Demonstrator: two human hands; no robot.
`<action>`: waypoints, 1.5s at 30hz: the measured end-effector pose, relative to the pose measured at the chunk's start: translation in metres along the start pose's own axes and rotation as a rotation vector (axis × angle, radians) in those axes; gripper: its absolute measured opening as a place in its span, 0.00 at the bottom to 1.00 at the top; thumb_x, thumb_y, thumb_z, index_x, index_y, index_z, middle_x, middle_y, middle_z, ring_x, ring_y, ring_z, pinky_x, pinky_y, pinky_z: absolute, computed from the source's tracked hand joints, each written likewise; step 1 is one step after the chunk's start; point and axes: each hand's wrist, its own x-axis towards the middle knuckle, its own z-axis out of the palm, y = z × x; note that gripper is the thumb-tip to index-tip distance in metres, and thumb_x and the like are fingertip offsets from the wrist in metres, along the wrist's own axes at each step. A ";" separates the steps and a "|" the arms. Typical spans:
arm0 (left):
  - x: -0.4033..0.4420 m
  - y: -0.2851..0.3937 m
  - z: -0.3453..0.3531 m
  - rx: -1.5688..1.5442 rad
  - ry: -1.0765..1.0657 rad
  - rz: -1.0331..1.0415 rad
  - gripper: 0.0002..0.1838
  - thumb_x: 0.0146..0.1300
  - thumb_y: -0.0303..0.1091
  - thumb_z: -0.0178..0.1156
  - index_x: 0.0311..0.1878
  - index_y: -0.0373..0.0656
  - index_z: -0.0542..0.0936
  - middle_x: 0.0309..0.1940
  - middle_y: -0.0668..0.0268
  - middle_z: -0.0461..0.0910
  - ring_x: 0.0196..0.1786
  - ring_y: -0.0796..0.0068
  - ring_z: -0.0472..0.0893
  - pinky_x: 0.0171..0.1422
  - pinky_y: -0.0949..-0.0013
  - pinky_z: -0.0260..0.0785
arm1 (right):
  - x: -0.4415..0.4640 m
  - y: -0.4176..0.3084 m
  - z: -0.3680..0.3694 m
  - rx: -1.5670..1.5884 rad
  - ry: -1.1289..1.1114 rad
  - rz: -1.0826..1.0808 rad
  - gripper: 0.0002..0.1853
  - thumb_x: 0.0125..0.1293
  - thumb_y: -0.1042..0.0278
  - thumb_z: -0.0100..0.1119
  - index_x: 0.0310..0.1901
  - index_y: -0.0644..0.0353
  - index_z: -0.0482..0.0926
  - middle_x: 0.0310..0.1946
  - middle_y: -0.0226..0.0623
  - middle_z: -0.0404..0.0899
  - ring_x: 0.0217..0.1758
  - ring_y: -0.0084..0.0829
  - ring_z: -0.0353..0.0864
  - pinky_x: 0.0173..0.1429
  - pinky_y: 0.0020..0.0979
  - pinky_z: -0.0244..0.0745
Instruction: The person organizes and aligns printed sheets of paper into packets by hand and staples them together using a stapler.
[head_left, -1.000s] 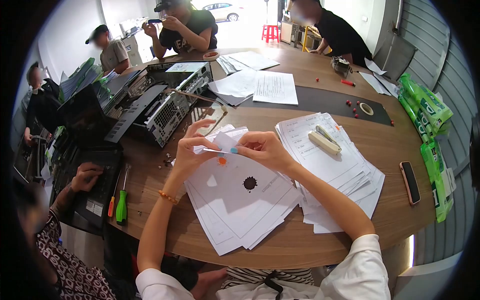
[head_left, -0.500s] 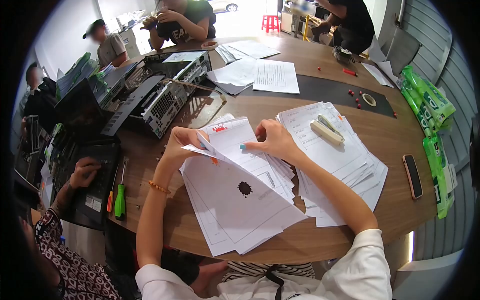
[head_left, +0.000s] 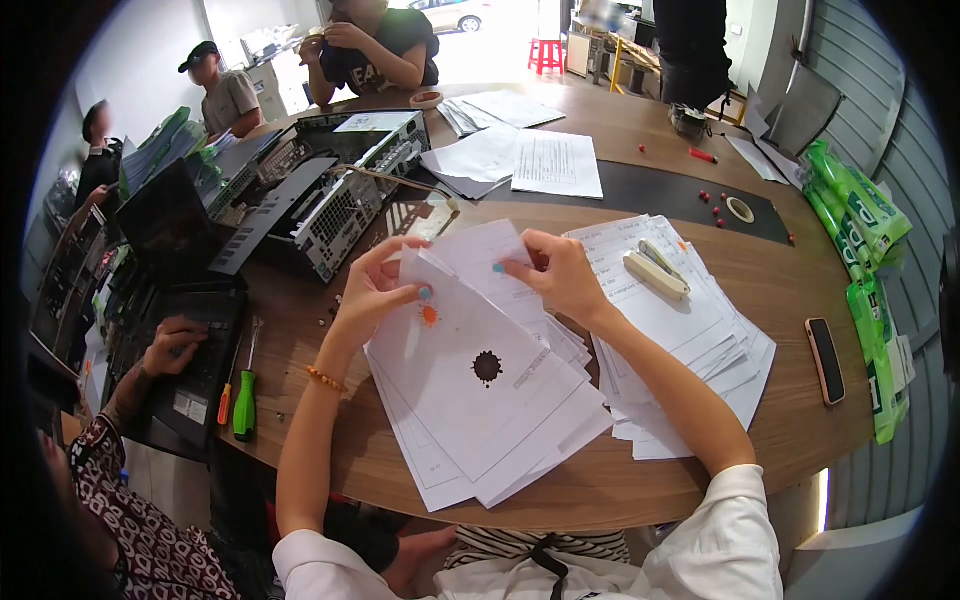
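My left hand (head_left: 378, 295) pinches the top left of a printed sheet (head_left: 470, 400) that has an orange splat and a black splat on it. Other sheets lie fanned out under it on the table. My right hand (head_left: 560, 275) is closed on the upper right edge of another white sheet (head_left: 485, 250), thumb on top, just behind the first. Beside my right forearm is a second stack of printed papers (head_left: 690, 350), with a cream stapler (head_left: 656, 275) resting on it.
An opened computer case (head_left: 340, 220) stands at the left, near a laptop (head_left: 165, 220) where another person's hand (head_left: 175, 345) rests. A green screwdriver (head_left: 244, 405) lies closer. At right are a phone (head_left: 826, 360), a tape roll (head_left: 739, 209) and green packages (head_left: 855, 205). Several people are around the table.
The top sheet in my left hand has dropped flatter, covering the red splat. My right hand has gone from resting over the papers to gripping a sheet's upper edge.
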 end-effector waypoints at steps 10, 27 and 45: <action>0.002 -0.011 0.005 0.562 -0.050 0.382 0.08 0.38 0.23 0.67 0.25 0.45 0.83 0.46 0.66 0.76 0.55 0.73 0.68 0.58 0.69 0.55 | -0.003 -0.021 0.002 0.143 -0.190 -0.089 0.13 0.51 0.68 0.64 0.19 0.68 0.72 0.10 0.33 0.63 0.15 0.19 0.58 0.20 0.27 0.55; 0.000 -0.016 -0.002 0.283 -0.114 0.160 0.03 0.52 0.20 0.62 0.27 0.36 0.76 0.28 0.67 0.79 0.33 0.84 0.75 0.39 0.80 0.67 | -0.010 0.016 0.012 0.039 -0.141 0.316 0.15 0.49 0.63 0.64 0.33 0.67 0.78 0.24 0.36 0.78 0.28 0.23 0.76 0.35 0.24 0.71; -0.001 -0.012 -0.001 0.313 -0.129 0.140 0.04 0.50 0.20 0.62 0.26 0.37 0.76 0.26 0.69 0.79 0.33 0.86 0.74 0.40 0.80 0.65 | -0.011 0.019 0.015 -0.235 0.176 0.001 0.07 0.57 0.67 0.54 0.31 0.61 0.80 0.25 0.41 0.78 0.27 0.39 0.77 0.35 0.35 0.71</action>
